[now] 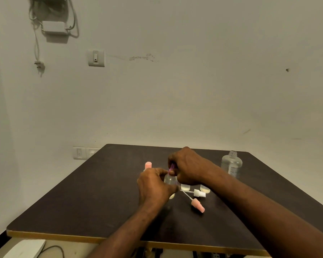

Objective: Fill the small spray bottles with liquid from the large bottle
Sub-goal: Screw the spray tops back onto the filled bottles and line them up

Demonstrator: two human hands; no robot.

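Note:
At the middle of the dark table (93, 198), my left hand (154, 185) grips a small clear spray bottle (170, 179). My right hand (186, 166) pinches a purple spray top (171, 167) at that bottle's neck. The large clear bottle (231, 163) stands uncapped at the back right. Two small bottles with yellowish liquid (185, 187) (205, 189) stand by my right wrist. A white spray head with tube (199, 193) and a pink one (198, 205) lie on the table. A pink-capped bottle (148, 165) stands behind my left hand.
A wall with switch plates (96, 58) rises just behind the table. Cables and an adapter (53, 27) hang at the upper left. A white object (24, 248) with a cable lies below the table's front edge.

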